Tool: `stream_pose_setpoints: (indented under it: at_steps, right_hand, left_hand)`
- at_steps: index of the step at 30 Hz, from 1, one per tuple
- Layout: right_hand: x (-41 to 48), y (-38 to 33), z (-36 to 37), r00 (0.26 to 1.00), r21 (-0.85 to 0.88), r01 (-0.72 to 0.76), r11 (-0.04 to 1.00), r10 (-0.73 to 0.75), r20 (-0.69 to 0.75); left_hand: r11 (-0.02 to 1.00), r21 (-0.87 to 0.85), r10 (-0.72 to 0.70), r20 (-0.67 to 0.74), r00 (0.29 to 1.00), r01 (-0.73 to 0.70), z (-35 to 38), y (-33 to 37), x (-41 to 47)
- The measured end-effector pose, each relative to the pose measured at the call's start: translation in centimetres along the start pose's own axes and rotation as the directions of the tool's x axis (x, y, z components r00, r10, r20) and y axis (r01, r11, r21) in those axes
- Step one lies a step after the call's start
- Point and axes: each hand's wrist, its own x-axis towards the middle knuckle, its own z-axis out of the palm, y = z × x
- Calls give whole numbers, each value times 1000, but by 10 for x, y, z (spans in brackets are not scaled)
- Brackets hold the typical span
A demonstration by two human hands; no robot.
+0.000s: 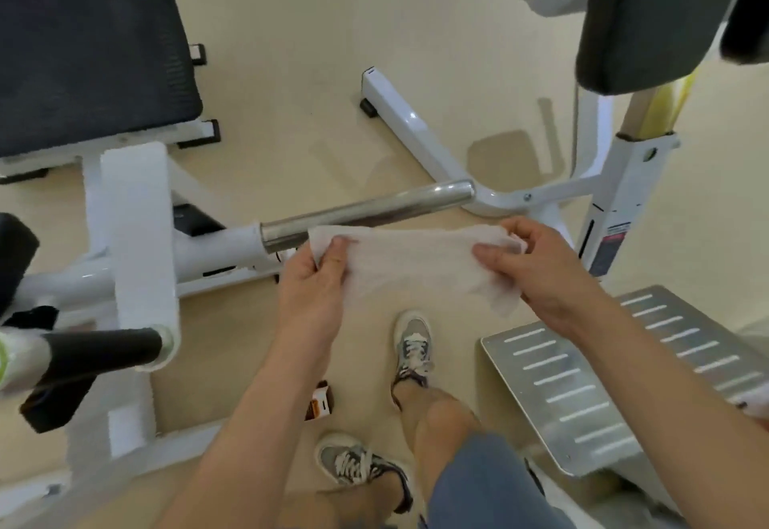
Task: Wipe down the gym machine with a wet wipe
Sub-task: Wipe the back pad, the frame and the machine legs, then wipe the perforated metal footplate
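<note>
White wet wipe held open between two hands in front of the machine. Wiping is judged not yet begun.

Nearest the camera, the person stands on the beige floor, with a ribbed metal footplate at the right side. Above the feet, the left hand pinches the wipe's left edge between thumb and curled fingers. The right hand pinches the right edge likewise. The sheet is drawn out between them, apparently to unfold it to full width for a broad wiping face. Its upper edge overlaps the near end of the chrome bar in view — whether it touches cannot be told. The bar, set in the white frame, is the likely first surface. Farthest off, the black seat pad and a second black pad await attention.
</note>
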Motion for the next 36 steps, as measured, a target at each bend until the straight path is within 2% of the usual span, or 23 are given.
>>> stream_pose_setpoints:
  at_steps: [3,5,7,9,10,16,18,21,24,29,31,33,36]
  right_hand:
    - [3,4,-32,968,-139,36,990,-69,-240]
    - [6,2,-50,959,-105,-13,994,-18,-284]
    - [10,-1,-69,970,168,-81,983,117,-215]
    - [12,-1,-92,961,433,-161,887,240,-134]
    - [14,0,-104,950,511,-184,840,285,-127]
    - [17,18,-167,921,748,-202,633,383,-76]
    - [13,29,-184,910,828,-182,531,410,-63]
    - [8,50,-201,857,924,-98,371,504,-111]
    - [3,65,-208,772,955,17,297,603,-201]
    - [-18,88,-221,584,947,289,142,757,-292]
    - [-29,97,-228,536,931,351,101,793,-288]
    - [-42,104,-233,509,913,403,61,815,-279]
    - [-60,109,-243,553,836,544,-73,781,-291]
  left_hand:
    - [1000,14,-23,30,999,22,39,13,15]
    - [989,-89,-112,99,989,121,68,21,27]
    - [958,-132,-232,175,957,256,97,30,35]
    - [948,-18,-305,227,925,317,124,36,42]
    - [949,37,-311,246,918,312,136,38,44]
    - [946,245,-283,305,909,212,202,42,58]
    - [931,322,-287,354,890,173,221,35,61]
    - [900,346,-393,381,836,266,252,26,66]
    - [847,371,-524,467,712,380,288,14,64]
    - [809,512,-567,548,615,288,349,5,45]
    - [789,566,-581,564,587,237,369,-1,38]
    - [756,623,-612,566,552,200,387,-10,30]
    - [717,679,-655,581,483,156,418,-27,13]
